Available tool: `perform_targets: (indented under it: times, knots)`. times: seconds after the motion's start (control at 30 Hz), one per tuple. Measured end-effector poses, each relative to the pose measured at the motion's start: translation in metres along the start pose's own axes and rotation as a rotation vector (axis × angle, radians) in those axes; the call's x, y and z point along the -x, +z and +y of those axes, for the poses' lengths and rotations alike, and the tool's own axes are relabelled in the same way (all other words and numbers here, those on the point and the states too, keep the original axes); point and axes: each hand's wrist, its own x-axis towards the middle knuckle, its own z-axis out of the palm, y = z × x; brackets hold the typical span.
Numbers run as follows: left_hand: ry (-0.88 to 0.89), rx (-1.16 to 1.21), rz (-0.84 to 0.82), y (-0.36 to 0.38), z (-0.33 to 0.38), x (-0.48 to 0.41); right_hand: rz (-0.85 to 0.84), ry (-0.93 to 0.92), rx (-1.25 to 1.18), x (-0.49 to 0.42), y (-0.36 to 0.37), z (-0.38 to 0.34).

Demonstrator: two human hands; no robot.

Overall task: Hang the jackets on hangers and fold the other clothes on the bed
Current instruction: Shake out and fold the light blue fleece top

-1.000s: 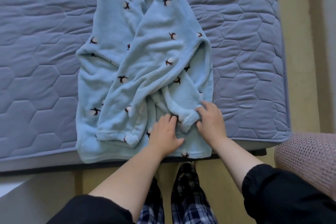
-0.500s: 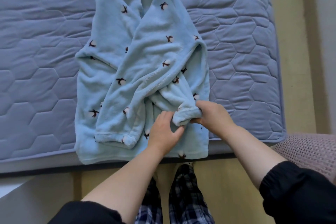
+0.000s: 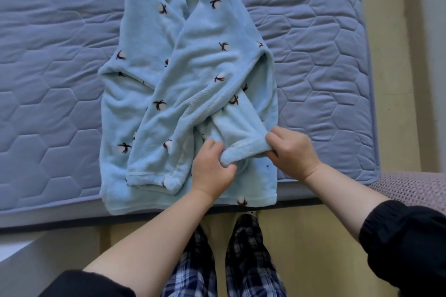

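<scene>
The sleeve cuff (image 3: 243, 152) of the blue fleece top (image 3: 188, 79), spread on the mattress (image 3: 60, 79), has been pulled taut and is pinched by left hand (image 3: 212, 169) and right hand (image 3: 292, 152); sleeve folding seems underway

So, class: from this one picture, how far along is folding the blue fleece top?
Done: the fleece top lies flat on the bed, one sleeve folded across its front. In hand: the left hand and right hand pinch the other sleeve's cuff. Left: laying that sleeve down, then folding the body up.
</scene>
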Motion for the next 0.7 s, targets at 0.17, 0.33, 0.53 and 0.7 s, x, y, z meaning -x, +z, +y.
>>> perform_targets:
  times: [0.17,0.33,0.53,0.7]
  knots:
    - [0.267,-0.561,-0.254,0.006,-0.025,0.006,-0.484,0.2,0.197,0.017,0.022,0.006]
    - [0.288,-0.698,-0.43,0.012,-0.025,-0.005,-0.614,0.201,0.043,0.011,0.034,0.0]
    - [0.226,-0.834,-0.681,0.007,-0.035,-0.011,-0.767,0.03,0.133,0.005,0.041,0.003]
    - [0.448,-0.322,0.016,-0.028,-0.02,-0.045,-0.305,0.308,-0.056,-0.025,0.04,0.009]
